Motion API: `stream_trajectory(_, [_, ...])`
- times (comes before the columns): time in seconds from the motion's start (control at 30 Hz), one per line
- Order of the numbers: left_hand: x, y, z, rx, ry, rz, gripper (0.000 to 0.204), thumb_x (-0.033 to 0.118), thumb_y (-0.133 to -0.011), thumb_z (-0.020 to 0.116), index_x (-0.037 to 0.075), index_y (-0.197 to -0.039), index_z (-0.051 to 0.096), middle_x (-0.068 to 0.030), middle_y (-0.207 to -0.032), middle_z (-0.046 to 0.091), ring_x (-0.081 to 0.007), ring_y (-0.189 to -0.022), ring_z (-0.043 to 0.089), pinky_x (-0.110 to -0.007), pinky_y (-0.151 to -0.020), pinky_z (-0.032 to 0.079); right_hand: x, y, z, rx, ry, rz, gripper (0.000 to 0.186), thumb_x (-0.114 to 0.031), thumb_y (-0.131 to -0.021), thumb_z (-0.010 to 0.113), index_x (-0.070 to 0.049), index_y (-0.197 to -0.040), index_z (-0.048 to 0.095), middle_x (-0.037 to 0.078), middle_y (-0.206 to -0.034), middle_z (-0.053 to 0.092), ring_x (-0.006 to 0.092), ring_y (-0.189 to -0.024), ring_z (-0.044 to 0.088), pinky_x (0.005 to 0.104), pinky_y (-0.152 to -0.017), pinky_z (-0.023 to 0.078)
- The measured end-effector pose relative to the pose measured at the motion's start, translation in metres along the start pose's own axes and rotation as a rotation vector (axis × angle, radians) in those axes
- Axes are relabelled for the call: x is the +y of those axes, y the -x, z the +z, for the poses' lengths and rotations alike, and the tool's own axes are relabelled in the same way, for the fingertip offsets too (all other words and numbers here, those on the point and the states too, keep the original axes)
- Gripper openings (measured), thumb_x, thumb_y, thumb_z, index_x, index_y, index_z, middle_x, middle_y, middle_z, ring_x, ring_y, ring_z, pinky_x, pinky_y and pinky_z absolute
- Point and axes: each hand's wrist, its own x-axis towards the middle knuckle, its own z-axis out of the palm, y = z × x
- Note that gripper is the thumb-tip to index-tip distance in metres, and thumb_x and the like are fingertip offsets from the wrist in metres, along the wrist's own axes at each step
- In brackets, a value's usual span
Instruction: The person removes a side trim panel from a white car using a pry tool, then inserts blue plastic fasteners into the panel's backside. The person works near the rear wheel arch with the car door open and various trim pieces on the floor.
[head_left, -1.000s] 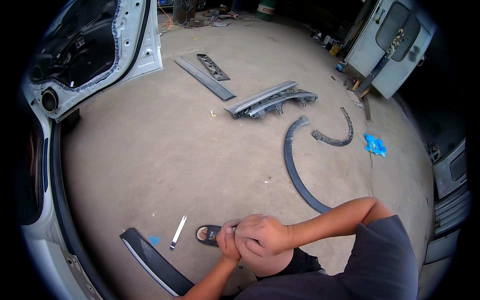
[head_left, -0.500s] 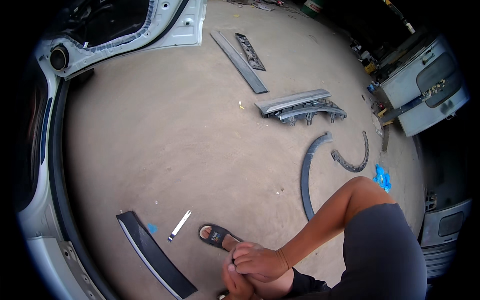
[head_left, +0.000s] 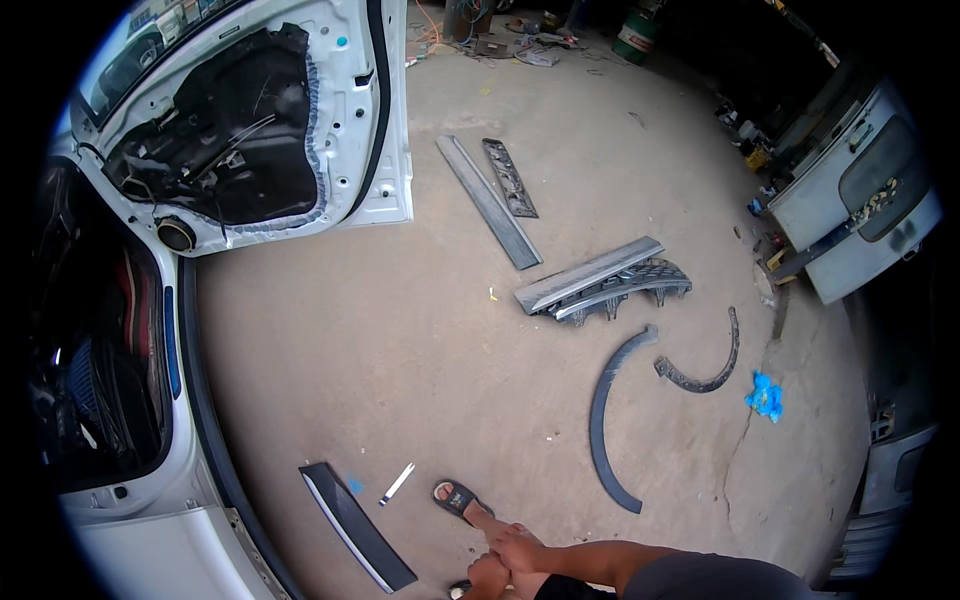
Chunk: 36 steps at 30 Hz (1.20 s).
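Observation:
Low in the view, my right hand (head_left: 519,549) is closed and lies against my left hand (head_left: 488,574), just over my bent leg. Both sets of fingers are curled in. Whatever they hold, if anything, is hidden between them. Beyond them shows a foot in a dark sandal (head_left: 457,497). Left of that foot, a white flat tool with a forked end (head_left: 398,484) lies on the ground. A long black trim panel with a pale edge (head_left: 355,525) rests farther left, and a small blue scrap (head_left: 356,485) is close by it.
A white car with its door (head_left: 350,165) open stands at left. Ahead lie grey trim strips (head_left: 487,203), a black slatted part (head_left: 640,287) and curved arch trims (head_left: 600,425). A crumpled blue thing (head_left: 765,397) is at right, near a detached vehicle door (head_left: 860,200).
The view has tilted up, so more of the car door shows and the floor parts sit lower. My hands stay together, now lower in view, and my right arm lies flatter.

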Motion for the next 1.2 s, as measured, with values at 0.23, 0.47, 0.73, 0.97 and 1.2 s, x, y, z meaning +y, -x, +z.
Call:
stream_trajectory(0.23, [0.012, 0.068, -0.075, -0.538, 0.315, 0.255, 0.028, 0.026, -0.093, 0.059, 0.009, -0.111, 0.073, -0.0138, -0.106, 0.071, -0.0274, -0.093, 0.067, -0.037, -0.082, 0.053, 0.029, 0.053, -0.064, -0.452, -0.233, 0.626, 0.037, -0.029, -0.089, 0.053, -0.005, -0.112, 0.07, 0.018, -0.118, 0.068, 0.0337, -0.116, 0.062, 0.0475, -0.101, 0.044])
stream_trajectory(0.47, [-0.123, 0.084, -0.235, -0.086, -0.192, 0.059, 0.034, 0.032, -0.092, 0.06, 0.001, -0.088, 0.071, -0.0195, -0.09, 0.071, -0.0365, -0.085, 0.066, -0.051, -0.069, 0.05, 0.152, 0.081, -0.092, -0.125, -0.389, 0.603, 0.037, -0.028, -0.084, 0.052, 0.0, -0.098, 0.071, 0.025, -0.113, 0.068, 0.0386, -0.111, 0.064, 0.0459, -0.097, 0.05])
stream_trajectory(0.73, [-0.082, -0.04, -0.348, -0.165, -0.024, -0.466, 0.031, 0.033, -0.089, 0.062, 0.006, -0.079, 0.075, -0.0119, -0.076, 0.073, -0.0252, -0.072, 0.073, -0.039, -0.068, 0.058, 0.239, 0.101, -0.205, 0.294, -0.494, 0.929, 0.032, -0.027, -0.083, 0.053, -0.004, -0.094, 0.072, 0.022, -0.111, 0.069, 0.0393, -0.107, 0.064, 0.0473, -0.095, 0.05])
stream_trajectory(0.97, [0.095, -0.187, -0.447, 0.021, 0.121, -0.2, 0.035, 0.036, -0.086, 0.063, 0.002, -0.093, 0.073, -0.0221, -0.099, 0.07, -0.0386, -0.099, 0.067, -0.048, -0.089, 0.052, 0.29, 0.106, -0.177, -0.038, -0.269, 0.972, 0.028, -0.022, -0.086, 0.053, -0.007, -0.092, 0.076, 0.017, -0.112, 0.07, 0.0352, -0.111, 0.064, 0.0452, -0.091, 0.052])
stream_trajectory(1.2, [0.172, -0.341, -0.53, -0.115, 0.035, -0.104, 0.032, 0.031, -0.089, 0.059, 0.002, -0.098, 0.069, -0.0252, -0.099, 0.07, -0.0414, -0.099, 0.066, -0.051, -0.089, 0.052, 0.329, 0.034, -0.246, -0.316, -0.017, 0.671, 0.03, -0.029, -0.075, 0.08, -0.013, -0.099, 0.076, 0.011, -0.106, 0.071, 0.0309, -0.104, 0.067, 0.0435, -0.087, 0.054])
